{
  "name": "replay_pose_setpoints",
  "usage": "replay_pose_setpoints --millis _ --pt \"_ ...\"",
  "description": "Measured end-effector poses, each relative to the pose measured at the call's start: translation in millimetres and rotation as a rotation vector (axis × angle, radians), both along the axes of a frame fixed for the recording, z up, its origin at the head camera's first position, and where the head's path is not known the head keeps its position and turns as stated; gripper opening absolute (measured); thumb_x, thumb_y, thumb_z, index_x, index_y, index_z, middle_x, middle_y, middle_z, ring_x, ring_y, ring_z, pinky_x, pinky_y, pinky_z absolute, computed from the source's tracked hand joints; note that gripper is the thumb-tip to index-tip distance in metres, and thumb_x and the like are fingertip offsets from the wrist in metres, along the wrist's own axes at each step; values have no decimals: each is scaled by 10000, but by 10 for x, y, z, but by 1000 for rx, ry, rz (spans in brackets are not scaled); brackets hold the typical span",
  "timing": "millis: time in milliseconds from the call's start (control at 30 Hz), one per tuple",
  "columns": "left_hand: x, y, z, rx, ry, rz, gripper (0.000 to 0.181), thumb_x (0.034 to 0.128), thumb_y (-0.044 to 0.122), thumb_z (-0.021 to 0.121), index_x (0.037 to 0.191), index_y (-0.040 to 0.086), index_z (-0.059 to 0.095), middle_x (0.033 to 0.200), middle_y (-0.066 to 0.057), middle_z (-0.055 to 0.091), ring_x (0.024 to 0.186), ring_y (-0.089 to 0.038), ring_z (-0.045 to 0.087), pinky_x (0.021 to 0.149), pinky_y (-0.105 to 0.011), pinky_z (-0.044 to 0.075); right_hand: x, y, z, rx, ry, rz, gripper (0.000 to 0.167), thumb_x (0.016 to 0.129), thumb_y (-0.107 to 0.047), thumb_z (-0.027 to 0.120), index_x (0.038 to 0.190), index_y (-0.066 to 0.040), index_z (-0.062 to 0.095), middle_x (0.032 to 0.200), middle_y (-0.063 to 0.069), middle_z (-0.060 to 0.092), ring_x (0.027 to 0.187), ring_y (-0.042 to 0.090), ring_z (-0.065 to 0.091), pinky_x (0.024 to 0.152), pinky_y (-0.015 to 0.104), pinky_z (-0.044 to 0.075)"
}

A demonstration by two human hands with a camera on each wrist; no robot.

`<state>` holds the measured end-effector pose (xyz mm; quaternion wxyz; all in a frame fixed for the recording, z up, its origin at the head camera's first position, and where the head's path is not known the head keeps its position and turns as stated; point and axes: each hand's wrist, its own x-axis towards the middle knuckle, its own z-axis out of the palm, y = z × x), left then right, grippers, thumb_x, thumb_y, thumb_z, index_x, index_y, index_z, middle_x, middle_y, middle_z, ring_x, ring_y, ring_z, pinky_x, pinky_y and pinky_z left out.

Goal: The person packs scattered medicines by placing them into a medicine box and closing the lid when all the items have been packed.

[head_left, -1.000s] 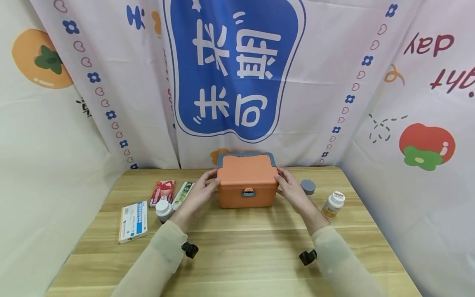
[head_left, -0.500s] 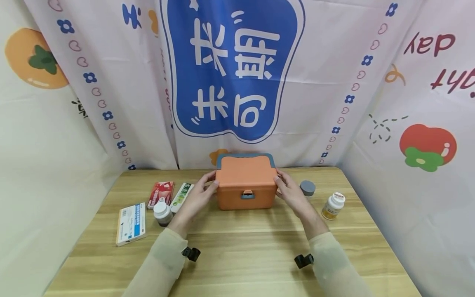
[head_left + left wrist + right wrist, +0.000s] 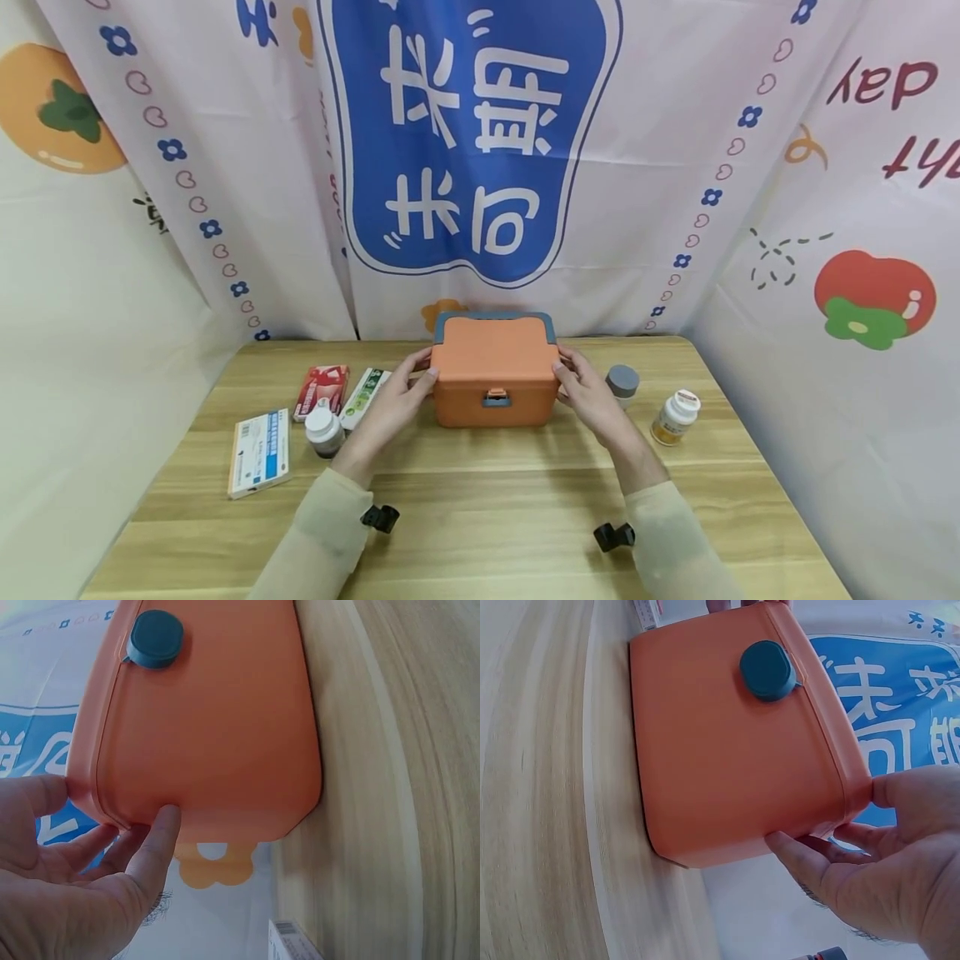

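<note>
An orange box point(image 3: 493, 367) with a blue-grey handle point(image 3: 453, 321) around its lid stands at the back of the table. On its front is a blue-grey latch point(image 3: 496, 398), and the lid is down. My left hand point(image 3: 390, 408) grips the box's left side, the thumb at the front corner. Opposite, my right hand point(image 3: 592, 402) grips the right side in the same way. Both wrist views show fingertips of the left hand point(image 3: 90, 892) and right hand point(image 3: 900, 877) touching the lid rim and the front wall. Fingers behind the box are partly hidden.
Left of the box lie a white-and-blue carton point(image 3: 259, 452), a red carton point(image 3: 322, 392), a green-and-white carton point(image 3: 365, 398) and a white-capped bottle point(image 3: 324, 432). At right stand a grey-lidded jar point(image 3: 622, 382) and a white-and-yellow bottle point(image 3: 676, 417). Curtains point(image 3: 637, 100) enclose the table.
The head view has shifted slightly. Both hands keep their hold on the orange box, which shows no clear movement against the table.
</note>
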<state>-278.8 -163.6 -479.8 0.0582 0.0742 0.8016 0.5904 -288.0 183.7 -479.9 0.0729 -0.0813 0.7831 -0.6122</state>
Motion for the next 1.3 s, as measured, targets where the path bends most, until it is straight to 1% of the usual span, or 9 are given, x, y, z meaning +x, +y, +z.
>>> replay_pose_setpoints --millis 200,400,500,633,767,900,1067,1200,1300 --pt "49 -47 63 -18 -22 -1 621 1256 262 543 1806 28 375 1743 -299 501 1498 -475 655 1302 -658 564 67 -5 67 5 -44 23 637 1275 -262 455 1820 5 264 1763 322 425 1648 471 496 1357 714 481" --pt "133 -119 146 -51 -21 -72 642 1248 250 550 1785 -31 335 1689 -343 504 1433 -466 687 1227 -605 635 88 51 103 9 -88 74 638 1268 -270 456 1819 -26 246 1737 300 414 1622 444 520 1357 676 502" --pt "143 -185 162 -74 -20 -118 651 1255 290 569 1785 -8 337 1706 -332 492 1473 -471 665 1247 -618 620 71 124 101 -1 -100 124 665 1273 -317 484 1827 -49 231 1749 286 384 1635 440 504 1364 653 505" --pt "129 -307 161 -139 6 -177 710 1237 376 630 1814 74 347 1815 -266 453 1601 -496 591 1308 -662 556 41 260 79 -8 -102 208 738 1261 -345 565 1861 -95 216 1819 284 344 1691 481 463 1379 624 494" --pt "99 -383 133 -189 38 -217 789 1201 371 709 1843 104 336 1887 -200 417 1643 -478 577 1317 -632 558 33 394 88 64 -50 292 805 1230 -291 655 1880 -102 219 1913 261 291 1737 529 418 1378 575 498" --pt "82 -386 130 -228 74 -216 784 1186 307 741 1831 65 368 1872 -211 450 1600 -467 630 1276 -593 602 13 456 81 129 -1 314 771 1212 -244 692 1848 -43 306 1927 249 309 1716 537 457 1340 498 553" --pt "94 -362 170 -268 84 -200 735 1181 283 749 1792 21 434 1803 -247 540 1556 -462 673 1250 -561 626 11 448 91 149 -3 295 716 1210 -244 696 1804 2 382 1882 275 391 1671 536 524 1302 455 592" --pt "108 -364 199 -285 48 -175 711 1162 278 781 1765 36 491 1751 -236 606 1521 -438 710 1217 -526 655 19 443 100 149 6 305 697 1204 -228 706 1787 6 405 1860 285 422 1656 544 540 1293 456 600" --pt "116 -372 209 -290 22 -165 710 1147 285 804 1752 50 517 1748 -224 613 1507 -426 724 1190 -502 674 21 449 93 147 4 303 678 1188 -224 733 1765 -14 445 1841 265 459 1650 532 554 1289 451 605"
